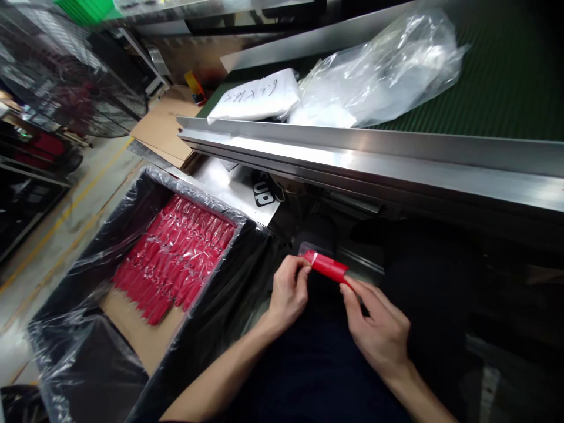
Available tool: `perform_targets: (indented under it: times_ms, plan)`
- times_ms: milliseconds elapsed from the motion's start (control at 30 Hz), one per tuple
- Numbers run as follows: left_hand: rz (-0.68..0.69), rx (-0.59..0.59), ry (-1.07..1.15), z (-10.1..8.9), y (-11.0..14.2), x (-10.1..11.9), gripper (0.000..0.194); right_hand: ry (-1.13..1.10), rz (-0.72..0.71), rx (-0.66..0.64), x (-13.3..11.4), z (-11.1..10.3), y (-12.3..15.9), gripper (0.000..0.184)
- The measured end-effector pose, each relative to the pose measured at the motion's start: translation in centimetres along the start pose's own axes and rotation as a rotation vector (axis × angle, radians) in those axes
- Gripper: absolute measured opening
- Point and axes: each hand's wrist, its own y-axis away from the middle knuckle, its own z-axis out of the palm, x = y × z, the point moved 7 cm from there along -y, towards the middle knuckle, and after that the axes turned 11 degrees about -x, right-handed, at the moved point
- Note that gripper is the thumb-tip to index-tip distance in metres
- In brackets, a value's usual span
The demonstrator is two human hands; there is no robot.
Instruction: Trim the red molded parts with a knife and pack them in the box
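In front of my lap, a slim red elongated piece (pixel 328 266) is held between both hands. Clear film shows at its left end; its exact kind cannot be made out. My left hand (pixel 291 288) is closed, thumb and finger pinching that filmy left end. The right end is gripped between the thumb and fingers of my right hand (pixel 376 320), also closed. To the left stands a box lined with dark plastic (pixel 220 282), where rows of similar red pieces in clear wrapping (pixel 176 252) lie on brown cardboard (pixel 143 335).
A metal-edged conveyor (pixel 370 150) with a green belt runs across the front. On it lie a white packet with handwriting (pixel 258 97) and a clear plastic bag (pixel 388 70). Flat cardboard (pixel 165 126) rests beyond the box. A large fan (pixel 88 88) stands at far left.
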Motion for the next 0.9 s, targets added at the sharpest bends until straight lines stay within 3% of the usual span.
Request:
perform_targets:
  times_ms: [167, 300, 433, 600, 700, 767, 800, 900]
  plan:
    - [-0.052, 0.090, 0.054, 1.7, 0.8, -0.7, 0.014, -0.182, 0.386, 0.111, 1.4, 0.5, 2.4, 0.021]
    - [-0.050, 0.086, 0.075, 2.4, 1.4, -0.9, 0.014, -0.280, 0.464, 0.118, 2.2, 1.9, 3.9, 0.027]
    - [0.057, -0.022, 0.102, 2.8, 1.9, 1.7, 0.012, -0.290, 0.305, 0.022, 2.2, 2.3, 2.7, 0.023]
    - [0.128, -0.089, 0.082, 1.4, 1.3, 5.1, 0.015, -0.240, -0.032, -0.285, 1.7, 1.1, -0.1, 0.029]
    - [0.232, -0.237, 0.031, 0.7, 1.3, 7.1, 0.013, -0.256, -0.184, -0.435, 0.7, -0.4, -0.8, 0.038]
    - [0.349, -0.328, -0.035, 0.1, 1.9, 8.5, 0.012, -0.273, -0.245, -0.443, -0.2, -1.5, -0.9, 0.042]
    - [0.411, -0.351, -0.085, -0.4, 2.3, 9.0, 0.018, -0.279, -0.245, -0.429, -0.6, -1.9, -0.9, 0.042]
    - [0.472, -0.379, -0.241, -2.1, 3.8, 9.6, 0.067, -0.334, -0.145, -0.415, -0.7, -1.7, -1.0, 0.033]
